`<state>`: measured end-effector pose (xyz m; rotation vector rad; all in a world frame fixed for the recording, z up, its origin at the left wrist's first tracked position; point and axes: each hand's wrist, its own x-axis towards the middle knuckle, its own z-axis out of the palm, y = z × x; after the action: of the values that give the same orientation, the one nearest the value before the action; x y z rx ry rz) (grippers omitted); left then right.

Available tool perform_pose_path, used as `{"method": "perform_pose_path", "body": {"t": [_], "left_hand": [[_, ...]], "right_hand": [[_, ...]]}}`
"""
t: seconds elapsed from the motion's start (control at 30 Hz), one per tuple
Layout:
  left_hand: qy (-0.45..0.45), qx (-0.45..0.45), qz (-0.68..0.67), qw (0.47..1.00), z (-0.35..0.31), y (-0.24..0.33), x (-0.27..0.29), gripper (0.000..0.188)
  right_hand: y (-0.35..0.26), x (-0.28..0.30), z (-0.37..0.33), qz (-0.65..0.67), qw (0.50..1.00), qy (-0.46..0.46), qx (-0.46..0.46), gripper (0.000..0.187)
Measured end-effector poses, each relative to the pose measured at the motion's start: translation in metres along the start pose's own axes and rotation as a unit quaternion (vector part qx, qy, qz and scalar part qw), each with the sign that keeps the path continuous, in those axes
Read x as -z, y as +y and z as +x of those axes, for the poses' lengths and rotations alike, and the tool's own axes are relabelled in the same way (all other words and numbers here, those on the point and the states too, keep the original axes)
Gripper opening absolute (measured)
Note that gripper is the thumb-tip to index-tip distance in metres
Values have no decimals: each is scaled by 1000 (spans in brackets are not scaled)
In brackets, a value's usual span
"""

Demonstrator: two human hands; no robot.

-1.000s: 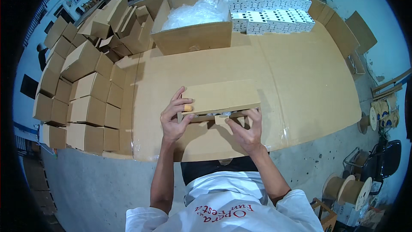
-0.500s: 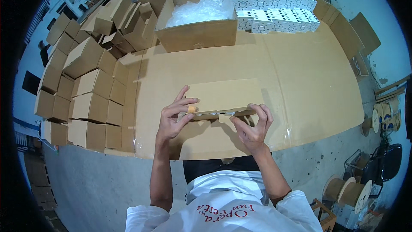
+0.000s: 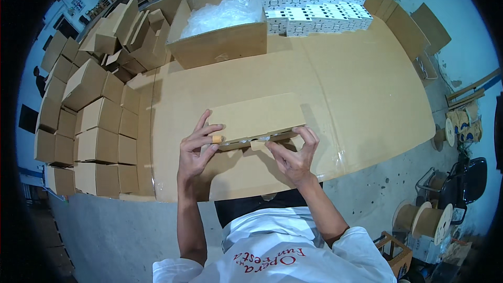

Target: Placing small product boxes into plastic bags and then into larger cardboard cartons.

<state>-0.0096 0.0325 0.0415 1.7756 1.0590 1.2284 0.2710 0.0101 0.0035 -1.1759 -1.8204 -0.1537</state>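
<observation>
A flat brown cardboard box (image 3: 257, 114) lies in front of me, its long near side slightly gaping. Clear plastic wrap peeks out along that gap, and a small cardboard tab (image 3: 258, 146) sticks out toward me at its middle. My left hand (image 3: 196, 149) grips the box's left end, fingers on the top and thumb by the near edge; a tan bandage wraps one finger. At the right end, my right hand (image 3: 294, 157) pinches the near edge, its thumb close beside the tab. The box's inside is mostly hidden.
Brown cardboard boxes (image 3: 98, 145) are stacked along the left side. An open carton (image 3: 220, 48) of clear plastic bags (image 3: 225, 13) stands at the back, next to stacked white patterned boxes (image 3: 314, 5). Cardboard covers the table (image 3: 367, 99). Wooden spools (image 3: 432, 222) and a black chair (image 3: 469, 183) stand right.
The whole view has shifted and turned a little, so the table and stacks sit further left. Both hands keep nearly the same hold on the box.
</observation>
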Motion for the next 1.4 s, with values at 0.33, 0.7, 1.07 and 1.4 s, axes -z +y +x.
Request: {"method": "perform_pose_path", "body": {"t": [0.33, 0.7, 1.07, 1.4], "left_hand": [[-28, -20, 8, 999, 5, -2, 9, 21], [-32, -25, 18, 999, 9, 1, 8, 21], [-11, -33, 58, 998, 7, -1, 3, 21], [10, 0, 13, 1000, 0, -8, 3, 13]], "right_hand": [[-4, -4, 4, 3, 1000, -4, -2, 30], [-1, 3, 10, 0, 1000, -7, -13, 25], [32, 25, 40, 147, 983, -10, -111, 30], [52, 33, 51, 201, 972, -90, -77, 23]]}}
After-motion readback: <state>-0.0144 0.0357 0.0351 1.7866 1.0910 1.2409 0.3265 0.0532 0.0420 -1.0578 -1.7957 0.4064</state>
